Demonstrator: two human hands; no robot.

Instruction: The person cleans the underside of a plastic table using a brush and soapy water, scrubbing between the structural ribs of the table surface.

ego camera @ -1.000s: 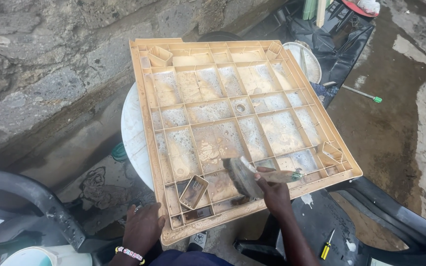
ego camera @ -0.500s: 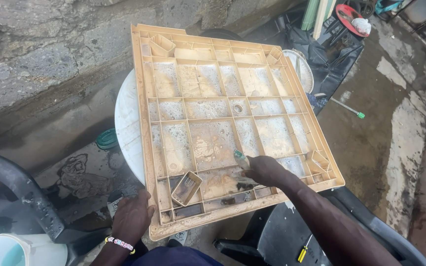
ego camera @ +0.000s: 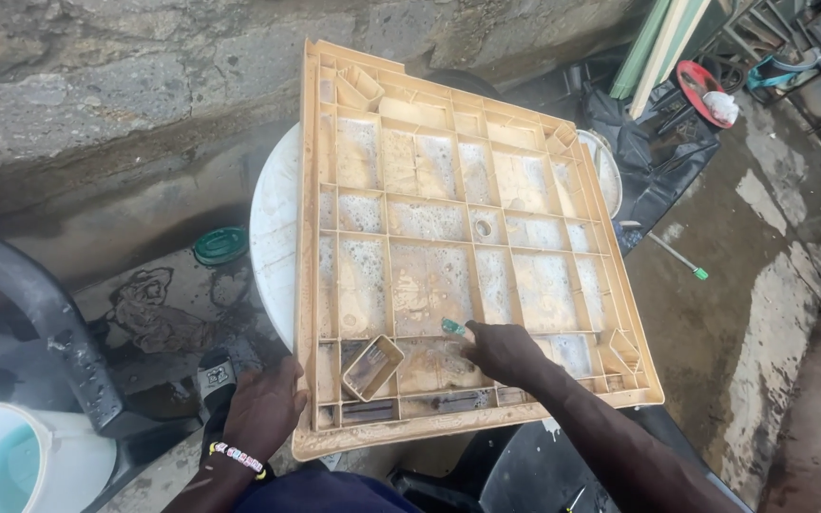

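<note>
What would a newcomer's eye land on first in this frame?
A big tan ribbed plastic panel, wet and soapy, fills the centre, lying over a white round tub. The right hand presses a small green-tipped tool onto its near part, while the left hand grips its near left corner.

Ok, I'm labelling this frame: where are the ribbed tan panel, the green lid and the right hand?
ribbed tan panel (ego camera: 429, 199): head view, upper middle ribs.
green lid (ego camera: 219, 244): head view, lid's centre.
right hand (ego camera: 504, 351): head view, back of hand.

Tan ribbed plastic panel (ego camera: 448, 247), wet & soapy, lies tilted w/ gridded side up.
</note>
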